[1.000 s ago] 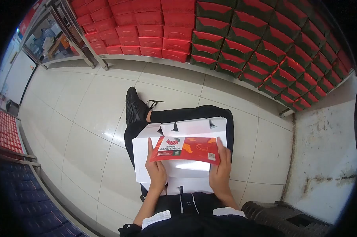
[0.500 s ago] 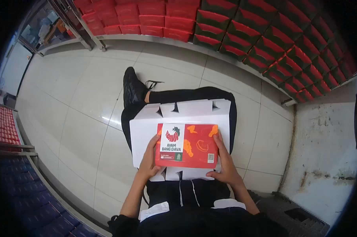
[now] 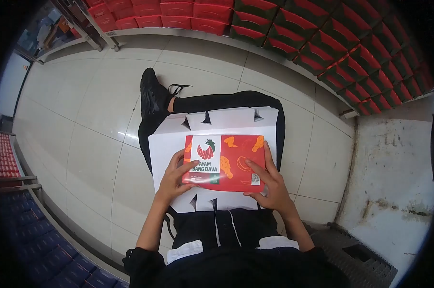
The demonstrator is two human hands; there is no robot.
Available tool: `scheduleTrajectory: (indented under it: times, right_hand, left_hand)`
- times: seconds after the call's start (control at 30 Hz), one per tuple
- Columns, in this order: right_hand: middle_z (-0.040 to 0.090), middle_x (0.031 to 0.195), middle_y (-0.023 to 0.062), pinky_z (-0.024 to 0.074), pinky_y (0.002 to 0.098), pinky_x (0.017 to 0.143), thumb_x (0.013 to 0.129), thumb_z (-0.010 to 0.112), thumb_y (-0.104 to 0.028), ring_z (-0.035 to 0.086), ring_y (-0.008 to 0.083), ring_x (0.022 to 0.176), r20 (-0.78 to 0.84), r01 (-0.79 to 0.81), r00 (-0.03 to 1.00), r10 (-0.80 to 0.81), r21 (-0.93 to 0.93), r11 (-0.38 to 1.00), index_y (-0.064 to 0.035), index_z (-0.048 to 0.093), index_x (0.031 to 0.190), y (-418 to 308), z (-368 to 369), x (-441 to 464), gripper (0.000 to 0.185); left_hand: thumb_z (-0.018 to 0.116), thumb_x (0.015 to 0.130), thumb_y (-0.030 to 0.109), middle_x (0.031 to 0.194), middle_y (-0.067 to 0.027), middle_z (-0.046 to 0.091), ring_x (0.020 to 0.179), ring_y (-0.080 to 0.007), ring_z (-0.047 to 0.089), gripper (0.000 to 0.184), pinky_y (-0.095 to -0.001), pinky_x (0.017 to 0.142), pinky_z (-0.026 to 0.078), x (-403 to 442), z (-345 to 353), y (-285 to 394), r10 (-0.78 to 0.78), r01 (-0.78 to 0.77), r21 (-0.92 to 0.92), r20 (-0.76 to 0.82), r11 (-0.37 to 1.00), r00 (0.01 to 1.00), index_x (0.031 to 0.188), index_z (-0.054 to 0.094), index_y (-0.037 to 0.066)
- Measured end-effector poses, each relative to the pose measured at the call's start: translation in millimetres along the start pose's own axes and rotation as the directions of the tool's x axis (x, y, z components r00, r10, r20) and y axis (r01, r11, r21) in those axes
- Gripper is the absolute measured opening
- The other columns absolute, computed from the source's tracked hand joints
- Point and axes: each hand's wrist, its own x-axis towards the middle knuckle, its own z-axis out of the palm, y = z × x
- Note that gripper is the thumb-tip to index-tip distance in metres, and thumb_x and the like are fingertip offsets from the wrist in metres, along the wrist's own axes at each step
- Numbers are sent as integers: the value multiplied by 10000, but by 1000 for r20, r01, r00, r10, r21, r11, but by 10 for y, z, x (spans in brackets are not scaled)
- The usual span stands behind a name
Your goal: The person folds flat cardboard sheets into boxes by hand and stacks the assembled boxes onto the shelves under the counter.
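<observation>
A red food box [image 3: 236, 174] printed "AYAM BANG DAVA", with orange chicken pictures and a white logo panel, lies face up over my lap. My left hand [image 3: 172, 181] grips its left end, one finger across the logo panel. At the right end, my right hand [image 3: 273, 188] holds the box with a finger laid over the printed face and the thumb at the near edge. Beneath the box, a white slotted cardboard sheet [image 3: 166, 150] rests across my legs. The box's underside is hidden.
Red boxes [image 3: 211, 12] and dark green-and-red boxes [image 3: 255, 21] fill a rack ahead. Dark blue boxes [image 3: 32, 235] line a shelf on the left. A stained white wall panel [image 3: 394, 177] stands at right, near a black mat [image 3: 351, 254]. My black shoe [image 3: 154, 93] is on the tiled floor.
Fingers of both hands have moved from the box's side edges onto its top face. The box, cardboard and legs appear slightly higher and further left in view.
</observation>
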Motion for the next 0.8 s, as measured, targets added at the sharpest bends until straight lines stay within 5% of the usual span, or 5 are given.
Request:
scheduleTrajectory:
  times: [0.33, 0.53, 0.6, 0.63, 0.8]
  right_hand:
    - [143, 1456, 274, 416, 384, 951, 655, 729, -43, 365, 399, 1270, -163, 23, 987, -10, 73, 997, -161, 659, 1104, 236, 254, -35, 470]
    - [279, 1413, 254, 310, 463, 1034, 674, 747, -154, 336, 378, 1291, -22, 109, 993, -114, -164, 981, -211, 638, 1138, 207, 56, -12, 480]
    - [322, 1407, 219, 309, 480, 1036, 654, 766, -172, 357, 360, 1282, 16, 160, 987, -163, -301, 940, -214, 634, 1141, 243, 0, 5, 506]
    - [372, 1390, 154, 335, 485, 1016, 637, 767, -216, 379, 324, 1273, 108, 271, 962, -250, -445, 854, -230, 615, 1161, 351, 5, -2, 546]
    - [478, 1331, -13, 391, 457, 982, 619, 756, -278, 426, 234, 1248, 224, 399, 917, -330, -531, 748, -218, 583, 1187, 478, 35, 71, 596]
  left_hand:
    - [619, 692, 92, 1277, -222, 398, 1202, -402, 418, 472, -438, 999, 355, -29, 75, -85, -17, 16, -15, -79, 1000, 997, 1162, 609, 135]
    - [580, 784, 467, 1383, -251, 294, 1278, -417, 310, 497, -498, 1026, 277, 15, -100, 53, -12, -11, 175, 131, 984, 991, 1212, 582, 214]
    - [515, 737, 661, 1424, -253, 235, 1314, -413, 244, 647, -586, 1019, 203, 49, -167, 194, 22, -202, 741, 246, 641, 969, 1233, 565, 249]
    - [603, 657, 676, 1443, -261, 176, 1336, -439, 155, 777, -626, 1037, 77, 51, -153, 229, 57, -217, 757, 232, 616, 971, 1289, 500, 236]
    - [732, 541, 574, 1430, -269, 190, 1334, -431, 161, 906, -634, 1028, 102, 532, 53, 640, -149, -288, 784, 431, 549, 890, 1341, 393, 318]
